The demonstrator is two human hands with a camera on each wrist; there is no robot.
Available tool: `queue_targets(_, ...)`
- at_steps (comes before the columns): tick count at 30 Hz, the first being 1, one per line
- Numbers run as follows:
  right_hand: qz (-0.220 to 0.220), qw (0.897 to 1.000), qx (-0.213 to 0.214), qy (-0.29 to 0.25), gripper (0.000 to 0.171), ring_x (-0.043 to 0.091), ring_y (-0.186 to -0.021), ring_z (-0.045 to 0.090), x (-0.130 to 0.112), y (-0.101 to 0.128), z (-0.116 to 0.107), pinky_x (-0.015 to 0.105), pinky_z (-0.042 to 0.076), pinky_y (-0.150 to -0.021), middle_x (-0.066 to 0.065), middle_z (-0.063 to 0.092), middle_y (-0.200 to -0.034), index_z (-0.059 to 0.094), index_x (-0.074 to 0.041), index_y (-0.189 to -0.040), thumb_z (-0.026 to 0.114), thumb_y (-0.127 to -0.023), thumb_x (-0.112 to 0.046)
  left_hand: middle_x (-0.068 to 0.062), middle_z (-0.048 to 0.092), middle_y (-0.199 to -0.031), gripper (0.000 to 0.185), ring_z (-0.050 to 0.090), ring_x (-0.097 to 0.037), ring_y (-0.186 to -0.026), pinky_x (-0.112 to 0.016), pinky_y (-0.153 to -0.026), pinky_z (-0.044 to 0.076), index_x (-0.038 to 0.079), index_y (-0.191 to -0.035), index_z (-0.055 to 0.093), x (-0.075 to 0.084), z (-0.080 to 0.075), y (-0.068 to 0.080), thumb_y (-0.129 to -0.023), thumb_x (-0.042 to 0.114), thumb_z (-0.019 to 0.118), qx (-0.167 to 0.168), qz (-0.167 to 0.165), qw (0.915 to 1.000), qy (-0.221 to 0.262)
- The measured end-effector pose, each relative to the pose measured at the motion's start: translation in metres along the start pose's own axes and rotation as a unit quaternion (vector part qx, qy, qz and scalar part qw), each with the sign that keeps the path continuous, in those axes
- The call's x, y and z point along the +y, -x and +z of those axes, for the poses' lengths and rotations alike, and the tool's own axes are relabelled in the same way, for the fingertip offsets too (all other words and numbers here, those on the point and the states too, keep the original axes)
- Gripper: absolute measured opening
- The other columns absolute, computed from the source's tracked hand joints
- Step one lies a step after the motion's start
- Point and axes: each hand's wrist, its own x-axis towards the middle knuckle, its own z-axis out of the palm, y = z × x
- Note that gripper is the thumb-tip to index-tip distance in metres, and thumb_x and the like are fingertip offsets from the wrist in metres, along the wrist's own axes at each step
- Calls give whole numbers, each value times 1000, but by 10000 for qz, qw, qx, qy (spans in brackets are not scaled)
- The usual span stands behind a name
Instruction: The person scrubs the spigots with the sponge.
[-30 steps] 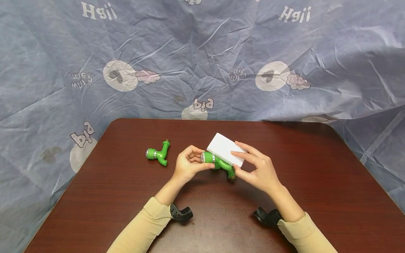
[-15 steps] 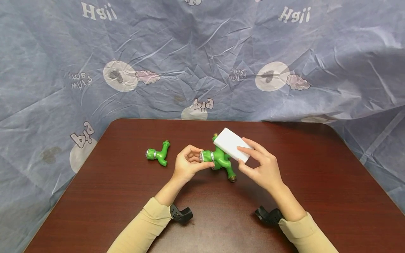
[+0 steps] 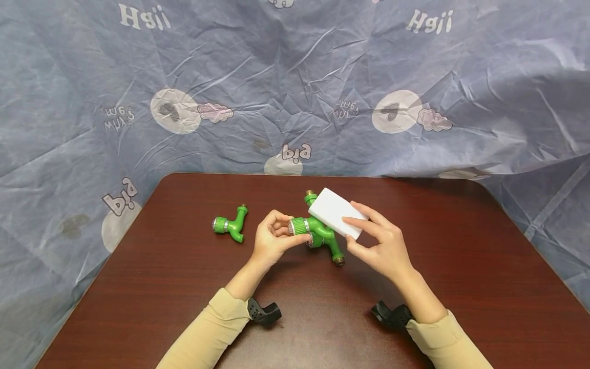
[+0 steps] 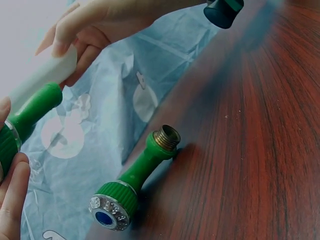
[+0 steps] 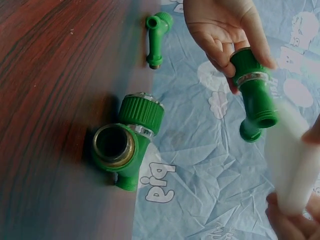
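Note:
My left hand (image 3: 272,238) pinches the ribbed knob of a green plastic faucet (image 3: 300,225) and holds it just above the table; the same faucet (image 5: 252,95) shows in the right wrist view. My right hand (image 3: 382,246) grips a white sponge block (image 3: 333,210) and presses it against that faucet's body. The block (image 4: 45,75) lies over the green spout (image 4: 30,115) in the left wrist view. A second green faucet (image 3: 333,248) lies on the table under the hands, its brass threaded end (image 5: 112,142) facing my right wrist.
A third green faucet (image 3: 230,225) lies on the dark red-brown table (image 3: 461,266) to the left of my left hand. A crumpled blue printed cloth (image 3: 295,77) hangs behind and around the table. Black wrist mounts (image 3: 262,310) sit near the front edge.
The sponge slid up and slightly right along the held faucet. The left hand tilted the faucet, so its far brass end now shows beyond the sponge.

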Motion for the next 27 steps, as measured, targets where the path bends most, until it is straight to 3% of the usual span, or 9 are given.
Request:
queue_targets(6,-597,9973,-267,-334,30,24,-97,63,-1,0,3,17,46,-67,12,62,-119,75,-13,-99,63,-71,-12,-2,66,-86,46,63,-11,-67,-21,-60,53,-7,-102,54,0,0,-1,-63,-17,76,-44,-43,9999,150)
queue_targets(13,-553,9984,-128,-7,30,25,-94,63,1,1,3,23,46,-62,12,63,-118,75,-13,-97,63,-70,-12,-1,67,-95,49,65,-11,-71,-21,-64,54,-11,-114,58,0,-1,0,-68,-15,75,-179,-225,9996,53)
queue_targets(21,-460,9982,139,352,31,27,-97,64,3,0,2,36,49,-68,10,63,-118,75,-12,-97,63,-68,-10,-14,65,-103,53,67,-13,-78,-24,-68,55,-13,-120,54,1,-3,0,-69,-19,69,-518,-586,9967,236)
queue_targets(27,-505,9987,65,28,31,26,-96,63,2,0,2,22,46,-71,12,63,-118,75,-14,-98,63,-70,-13,-19,64,-107,54,67,-16,-80,-27,-71,55,-12,-121,54,3,-3,-1,-70,-19,67,-499,-534,9970,263)
